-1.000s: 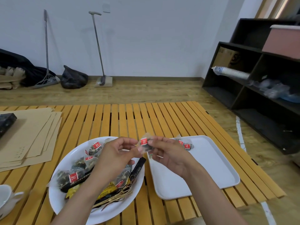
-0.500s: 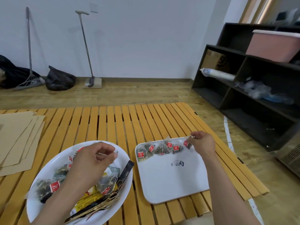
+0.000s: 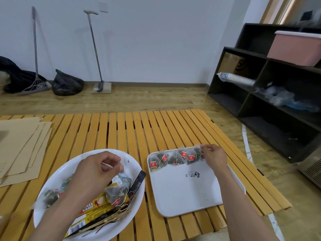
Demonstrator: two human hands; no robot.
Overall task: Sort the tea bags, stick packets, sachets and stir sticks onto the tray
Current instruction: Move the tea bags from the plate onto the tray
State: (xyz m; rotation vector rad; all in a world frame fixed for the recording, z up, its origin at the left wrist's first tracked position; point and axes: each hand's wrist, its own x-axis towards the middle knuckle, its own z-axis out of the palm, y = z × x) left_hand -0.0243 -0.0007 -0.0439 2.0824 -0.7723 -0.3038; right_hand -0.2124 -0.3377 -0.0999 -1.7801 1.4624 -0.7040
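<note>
Lining the far edge of the tray (image 3: 182, 192), a row of tea bags (image 3: 175, 158) with red tags shows the sorting is only partly done: that row is all the tray holds, and the rest of its white surface is bare apart from a small printed mark. The right hand (image 3: 214, 156) is at the right end of the row, its fingertips curled onto the last tea bag (image 3: 198, 151) as if setting it in place; whether it pinches the bag or only touches it is hard to tell. Everything else waits in the white bowl (image 3: 132, 162) just left of the tray: more tea bags, yellow stick packets (image 3: 94, 207), a dark stick packet (image 3: 138, 182) leaning on the rim, a pale sachet (image 3: 122, 179) and a bundle of thin wooden stir sticks (image 3: 111, 218) at the near side. The left hand (image 3: 94, 173) hovers over the bowl with its fingers curled, something small and pale between thumb and finger, too indistinct to name. By my reckoning the tea bags are about half moved, and no packets, sachets or sticks are sorted yet. Both containers sit on a slatted wooden tabletop (image 3: 121, 131), with brown paper envelopes (image 3: 19, 146) at its left and a dark shelf unit (image 3: 260, 94) off to the right.
</note>
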